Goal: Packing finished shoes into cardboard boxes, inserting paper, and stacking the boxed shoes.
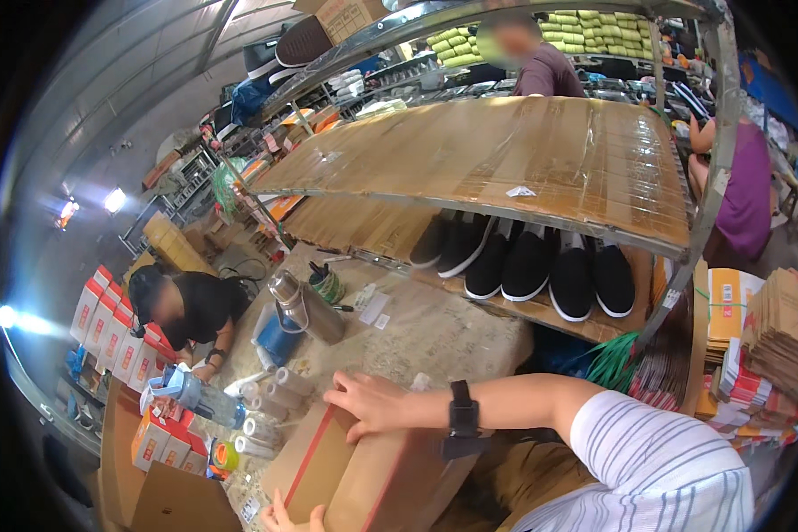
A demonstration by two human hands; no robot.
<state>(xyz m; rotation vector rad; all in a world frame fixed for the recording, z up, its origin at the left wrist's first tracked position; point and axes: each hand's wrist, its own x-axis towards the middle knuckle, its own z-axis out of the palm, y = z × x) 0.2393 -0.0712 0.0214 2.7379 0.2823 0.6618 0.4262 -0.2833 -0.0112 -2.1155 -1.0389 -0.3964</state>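
A brown cardboard box point(408, 474) with a red stripe stands at the near edge of the table, its top flaps partly raised. My right hand point(371, 405) grips the far end of the box, fingers bent over the flap edge and thumb at the opening. At the bottom edge of the view, my left hand point(291, 517) pinches the near end of the same flap; most of that hand is cut off. A dark watch is on my right wrist. I cannot see what lies inside the box.
Black slip-on shoes point(525, 266) line the lower shelf beneath a taped cardboard shelf top point(505, 151). A steel flask point(306, 306), a blue cup point(279, 341) and white rolls point(293, 383) stand on the table. Across it sits a co-worker point(199, 306). Flattened cartons point(776, 319) are stacked right.
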